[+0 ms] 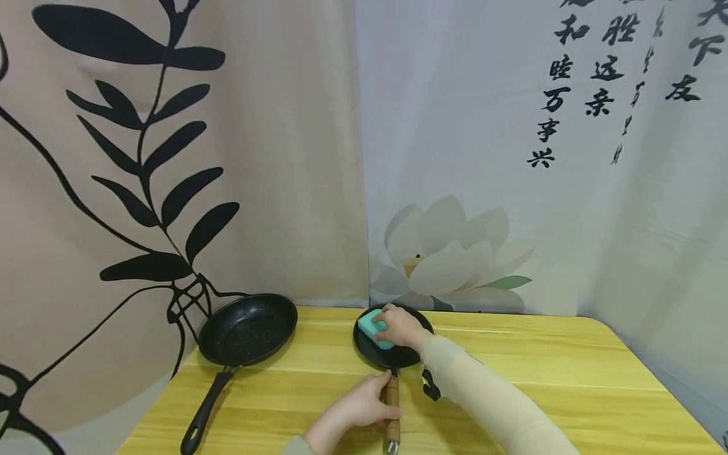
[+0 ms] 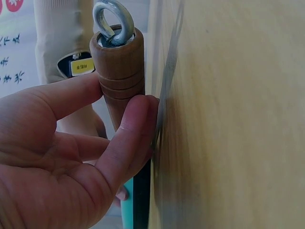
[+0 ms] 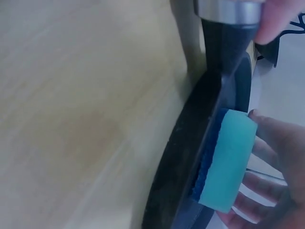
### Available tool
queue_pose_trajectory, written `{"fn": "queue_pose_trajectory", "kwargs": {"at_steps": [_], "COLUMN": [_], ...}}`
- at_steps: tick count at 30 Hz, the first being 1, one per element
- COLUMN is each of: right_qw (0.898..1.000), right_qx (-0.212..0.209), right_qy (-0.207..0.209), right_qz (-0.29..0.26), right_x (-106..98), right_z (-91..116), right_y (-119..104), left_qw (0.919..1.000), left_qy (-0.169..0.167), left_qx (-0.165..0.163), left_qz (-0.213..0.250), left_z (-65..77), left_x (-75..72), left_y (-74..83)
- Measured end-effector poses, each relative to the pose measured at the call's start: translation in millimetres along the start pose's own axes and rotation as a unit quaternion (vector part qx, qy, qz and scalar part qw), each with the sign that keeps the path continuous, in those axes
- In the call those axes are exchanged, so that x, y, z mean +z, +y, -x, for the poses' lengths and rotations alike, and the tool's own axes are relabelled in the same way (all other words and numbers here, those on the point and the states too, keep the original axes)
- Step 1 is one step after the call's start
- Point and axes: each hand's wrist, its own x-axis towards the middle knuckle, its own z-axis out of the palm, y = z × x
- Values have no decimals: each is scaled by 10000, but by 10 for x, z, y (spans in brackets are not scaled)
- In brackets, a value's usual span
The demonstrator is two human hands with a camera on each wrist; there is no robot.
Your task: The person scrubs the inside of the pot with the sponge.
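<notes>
A small black frying pan (image 1: 406,361) lies near the back edge of the table. My left hand (image 1: 364,401) grips its brown wooden handle (image 1: 392,404); a metal ring (image 2: 113,21) tips that handle in the left wrist view. Inside the pan, my right hand (image 1: 402,327) holds a turquoise sponge (image 1: 372,327) by its sides. The right wrist view shows the sponge's dark blue scouring layer (image 3: 209,152) facing down against the pan's inner surface. Thumb and fingers (image 3: 259,188) lie along the turquoise part.
To the left, a larger black frying pan (image 1: 250,328) stands on the wooden table (image 1: 512,354), its handle pointing toward the front. Behind the table hangs a curtain (image 1: 296,158) printed with leaves, a lotus and writing. A black strap (image 1: 430,385) hangs at the right wrist.
</notes>
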Motion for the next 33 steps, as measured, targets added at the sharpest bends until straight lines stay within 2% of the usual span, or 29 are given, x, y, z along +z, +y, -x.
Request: {"fn": "queue_pose_trajectory", "kwargs": {"at_steps": [13, 33], "right_qw": [9998, 9996], "right_qx": [151, 130], "right_qy": [63, 209], "right_qz": [-60, -137], "right_x": [-10, -20], "right_z": [-16, -50], "right_y": [32, 146], "left_qw": [9998, 9999], "left_qy": [15, 12], "left_qx": [-151, -112], "left_qz": [138, 114], "left_z": [7, 26], "left_x": [4, 2], "left_y": [5, 36]}}
